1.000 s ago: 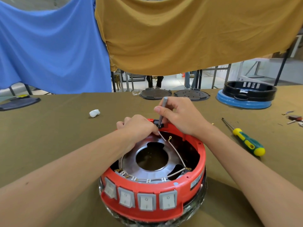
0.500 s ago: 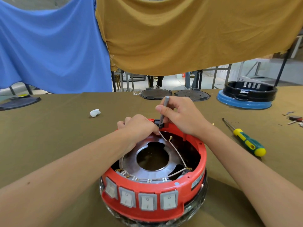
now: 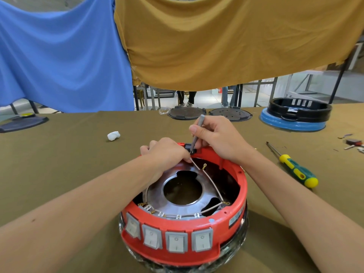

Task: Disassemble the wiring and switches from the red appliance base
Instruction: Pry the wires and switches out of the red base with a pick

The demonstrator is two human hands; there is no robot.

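Note:
The round red appliance base (image 3: 234, 219) lies open side up near the table's front edge. Several grey rocker switches (image 3: 176, 243) line its near wall. A silver metal plate (image 3: 155, 192) with a centre hole sits inside. White wires (image 3: 211, 183) with brass terminals run from the switches to the far rim. My right hand (image 3: 218, 137) grips a thin grey tool (image 3: 197, 133), tip down on a black part (image 3: 190, 147) at the far rim. My left hand (image 3: 165, 152) pinches a wire end beside that tip.
A screwdriver with a green and yellow handle (image 3: 295, 170) lies right of the base. Small metal parts (image 3: 352, 143) lie at the far right edge. A blue and black housing (image 3: 295, 115), two dark discs (image 3: 187, 113), and a white wad (image 3: 113, 135) lie further back.

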